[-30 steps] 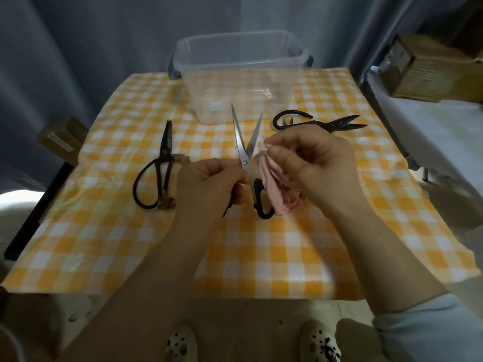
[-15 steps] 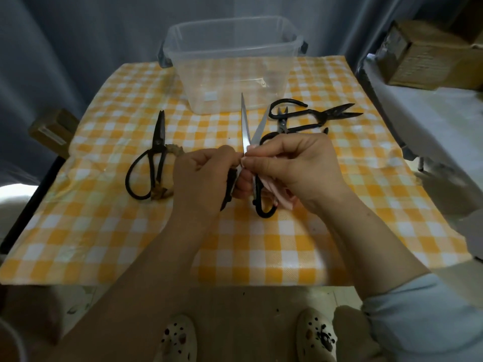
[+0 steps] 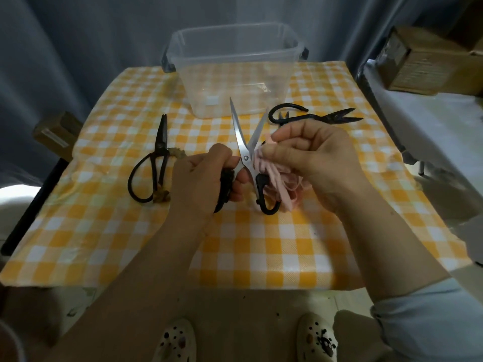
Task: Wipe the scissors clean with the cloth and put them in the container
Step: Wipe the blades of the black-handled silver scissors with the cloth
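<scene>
Writing first: a pale sticker (image 3: pixel 213 100) on the container (image 3: pixel 261 43) front wall, too small to read. The cardboard box (image 3: pixel 423 61) far R has a printed side, illegible. A smaller box (image 3: pixel 56 134) off the table's L edge carries a white label strip, also unreadable.

Hidden bits: my L hand (image 3: pixel 201 178) covers most of one black handle loop of the scissors (image 3: pixel 245 152); only its lower edge shows. The pink cloth (image 3: pixel 271 178) is mostly bunched under my R hand (image 3: pixel 313 155) and hides part of the other loop. R hand also cuts off the handle end of the black shears (image 3: pixel 313 116) behind it.

Pose: L hand is curled tight round the L handle, knuckles up. R hand pinches the cloth btwn thumb and fingers, against the R blade just above the pivot.

Scissors are mid-table over the checked tablecloth (image 3: pixel 261 244), blades spread in a V, tips toward the container and outside it. Can't tell if the lower loop touches the table.

Old black scissors (image 3: pixel 156 163) lie flat just L of my L hand, w/ brownish wrap on the handles.
</scene>
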A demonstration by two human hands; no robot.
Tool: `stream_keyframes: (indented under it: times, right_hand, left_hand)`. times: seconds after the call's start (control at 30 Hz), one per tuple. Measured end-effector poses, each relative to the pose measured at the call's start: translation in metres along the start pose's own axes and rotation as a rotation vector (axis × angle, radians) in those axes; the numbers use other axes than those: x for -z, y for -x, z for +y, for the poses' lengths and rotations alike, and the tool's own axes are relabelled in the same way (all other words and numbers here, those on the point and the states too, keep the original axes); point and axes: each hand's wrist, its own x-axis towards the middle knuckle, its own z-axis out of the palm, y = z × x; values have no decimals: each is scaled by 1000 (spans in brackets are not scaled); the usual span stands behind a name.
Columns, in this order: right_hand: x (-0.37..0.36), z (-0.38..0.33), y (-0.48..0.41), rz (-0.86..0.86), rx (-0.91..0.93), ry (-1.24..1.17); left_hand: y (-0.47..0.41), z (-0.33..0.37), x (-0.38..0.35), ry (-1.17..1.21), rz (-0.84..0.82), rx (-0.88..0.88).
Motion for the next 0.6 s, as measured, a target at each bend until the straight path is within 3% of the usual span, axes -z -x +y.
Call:
stream_keyframes:
  times: [0.13,0.43,0.6]
  right_hand:
    - [-16,7,5,-37,31,89]
    - [-13,13,-1,-28,-11,11]
    - [-4,17,-4,90,-11,46]
  left_hand:
    - [0,-3,-3,-26,36,-24]
    - [0,-4,-4,7,21,80]
    - [-1,-4,-5,24,48,57]
